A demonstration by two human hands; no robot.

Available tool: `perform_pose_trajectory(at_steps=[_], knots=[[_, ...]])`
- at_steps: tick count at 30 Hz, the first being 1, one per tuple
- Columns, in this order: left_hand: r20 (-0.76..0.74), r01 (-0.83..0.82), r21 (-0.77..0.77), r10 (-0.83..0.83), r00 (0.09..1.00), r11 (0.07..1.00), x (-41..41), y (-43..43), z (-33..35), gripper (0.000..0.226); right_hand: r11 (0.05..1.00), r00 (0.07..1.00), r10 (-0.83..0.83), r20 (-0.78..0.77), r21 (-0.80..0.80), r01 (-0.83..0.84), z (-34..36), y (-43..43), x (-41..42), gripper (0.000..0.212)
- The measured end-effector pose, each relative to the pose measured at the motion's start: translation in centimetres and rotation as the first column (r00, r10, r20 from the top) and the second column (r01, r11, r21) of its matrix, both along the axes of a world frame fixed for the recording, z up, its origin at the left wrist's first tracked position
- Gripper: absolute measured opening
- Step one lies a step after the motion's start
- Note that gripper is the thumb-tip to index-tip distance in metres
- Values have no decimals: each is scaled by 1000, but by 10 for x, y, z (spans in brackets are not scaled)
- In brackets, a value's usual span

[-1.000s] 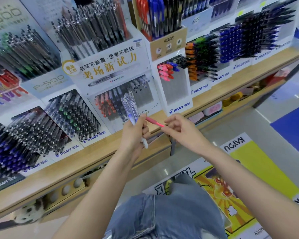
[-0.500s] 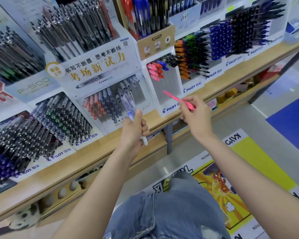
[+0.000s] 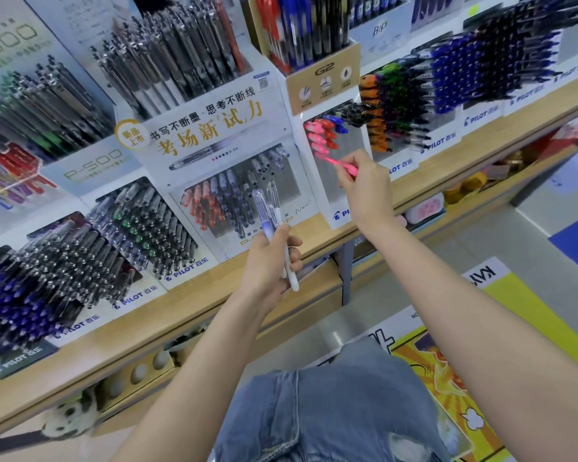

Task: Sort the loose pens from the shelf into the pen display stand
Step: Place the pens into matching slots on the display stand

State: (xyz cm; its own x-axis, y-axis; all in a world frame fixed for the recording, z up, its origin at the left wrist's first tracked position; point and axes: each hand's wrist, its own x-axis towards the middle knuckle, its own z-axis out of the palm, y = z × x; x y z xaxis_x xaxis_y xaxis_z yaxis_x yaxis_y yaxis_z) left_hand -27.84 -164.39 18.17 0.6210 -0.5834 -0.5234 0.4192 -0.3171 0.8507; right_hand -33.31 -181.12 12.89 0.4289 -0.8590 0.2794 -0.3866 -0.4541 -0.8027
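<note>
Along the shelf point(image 3: 194, 301), right hand point(image 3: 364, 186) pinches a pink pen point(image 3: 335, 162) aimed up-left, tip just under the pink row point(image 3: 314, 139) in the stand point(image 3: 335, 210); left hand point(image 3: 267, 261) grips spare pens point(image 3: 275, 208).

At centre right of the frame the right hand point(image 3: 364, 188) pinches a slim pink plastic pen point(image 3: 335, 162), its far end angled up-left at the white Pilot pen display stand point(image 3: 326, 195), just below the pink, red and blue pens point(image 3: 324, 135) slotted there. Lower centre, the left hand point(image 3: 267, 261) grips a small bunch of white clear-capped pens point(image 3: 270, 211) upright before the long pale wooden shelf point(image 3: 197, 301)
</note>
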Motion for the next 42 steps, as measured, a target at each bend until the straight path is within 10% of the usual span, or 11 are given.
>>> perform_pose_trajectory(at_steps=[10,17,42], knots=[[22,35,35,-36,999,999,2,-6,2,28,995,994,-30,-105,-94,20,2,-4,27,22],[-5,23,-4,-23,1000,1000,6,-10,2,21,1000,985,18,171,-2,-18,-8,19,13,18],[-34,20,-34,-21,999,999,15,-13,-1,13,996,974,-86,210,44,79,-4,5,16,10]])
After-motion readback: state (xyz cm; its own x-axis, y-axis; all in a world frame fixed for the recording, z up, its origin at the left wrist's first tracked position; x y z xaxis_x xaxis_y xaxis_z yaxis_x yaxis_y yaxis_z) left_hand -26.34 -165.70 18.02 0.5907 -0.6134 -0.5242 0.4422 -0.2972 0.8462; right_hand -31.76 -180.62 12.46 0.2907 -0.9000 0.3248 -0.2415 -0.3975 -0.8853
